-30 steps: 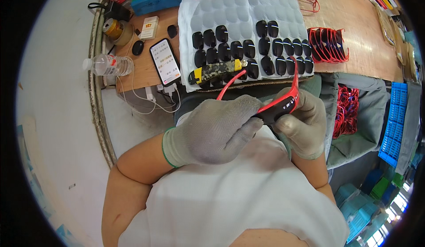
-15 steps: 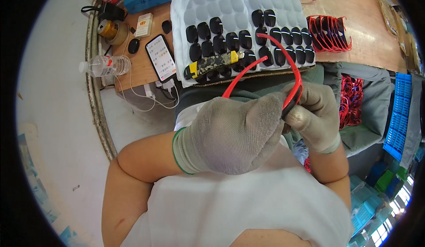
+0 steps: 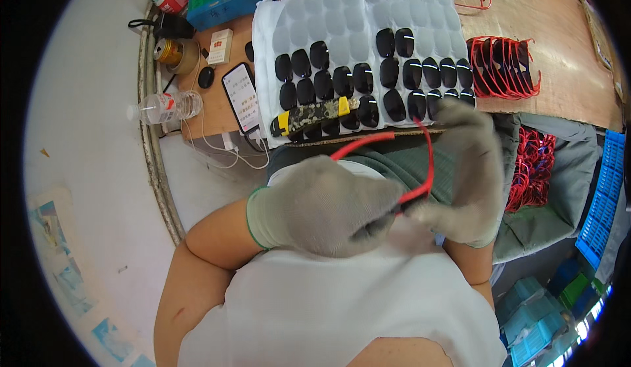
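Note:
My left hand (image 3: 322,206), in a grey knitted glove, is closed around a pair of red-framed glasses (image 3: 428,173) in front of my chest. The two red temples point away from me, toward the table, and a dark lens edge shows by my fingers. My right hand (image 3: 472,170), gloved too and blurred, is open at the right of the frame. Its thumb is close to the frame's corner; whether it touches cannot be told. Its fingers reach up to the near edge of a pale moulded tray (image 3: 315,15) holding rows of dark lenses (image 3: 389,72).
A yellow-and-black patterned cutter (image 3: 312,115) lies across the tray's near lenses. Assembled red glasses (image 3: 503,68) stand in a row to its right. A phone (image 3: 241,97), a plastic bottle (image 3: 167,107) and cables are on the left. A grey cloth-lined bin holds red frames (image 3: 531,170).
My right hand has let go of the frame's corner and opened, fingers stretching toward the tray. The glasses, still in my left hand, have come lower and nearer my body, tilting.

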Action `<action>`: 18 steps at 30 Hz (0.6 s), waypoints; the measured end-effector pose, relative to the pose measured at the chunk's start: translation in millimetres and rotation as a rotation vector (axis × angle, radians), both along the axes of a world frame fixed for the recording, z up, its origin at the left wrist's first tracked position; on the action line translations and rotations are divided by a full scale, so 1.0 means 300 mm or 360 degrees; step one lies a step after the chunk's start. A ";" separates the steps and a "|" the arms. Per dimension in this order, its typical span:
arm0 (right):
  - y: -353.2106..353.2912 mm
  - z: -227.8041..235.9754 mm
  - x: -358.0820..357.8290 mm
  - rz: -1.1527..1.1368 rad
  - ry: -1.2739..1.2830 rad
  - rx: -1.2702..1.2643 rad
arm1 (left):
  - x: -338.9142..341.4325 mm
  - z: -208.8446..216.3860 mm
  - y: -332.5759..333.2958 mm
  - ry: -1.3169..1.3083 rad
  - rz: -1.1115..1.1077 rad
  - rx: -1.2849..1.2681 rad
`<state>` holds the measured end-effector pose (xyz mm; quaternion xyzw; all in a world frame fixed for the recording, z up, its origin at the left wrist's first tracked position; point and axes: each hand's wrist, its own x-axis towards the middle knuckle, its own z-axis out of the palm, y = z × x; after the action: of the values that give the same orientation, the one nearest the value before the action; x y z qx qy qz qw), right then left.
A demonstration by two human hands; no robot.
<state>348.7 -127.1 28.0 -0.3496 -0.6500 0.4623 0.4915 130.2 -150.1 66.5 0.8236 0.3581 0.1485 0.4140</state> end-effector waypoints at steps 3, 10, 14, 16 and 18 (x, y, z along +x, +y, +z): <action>0.045 -0.036 0.072 0.0992 0.0080 -0.0035 | 0.021 0.009 0.005 0.0008 -0.0211 -0.0046; 0.011 0.002 0.105 0.0436 -0.0265 0.0206 | -0.202 -0.359 0.390 0.0790 0.1240 0.0636; -0.033 0.018 0.087 0.0283 -0.0359 0.0259 | -0.205 -0.434 0.395 0.1051 0.1225 0.0247; -0.068 0.017 0.064 0.0241 -0.0340 0.0107 | -0.197 -0.433 0.405 0.1079 0.1245 0.0151; -0.078 0.024 0.028 0.0283 -0.0359 0.0003 | -0.192 -0.432 0.422 0.0993 0.1227 0.0160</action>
<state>357.1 -150.4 35.1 -0.3400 -0.7299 0.4613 0.3726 72.4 -23.5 -63.2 0.6554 0.7357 0.0542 0.1618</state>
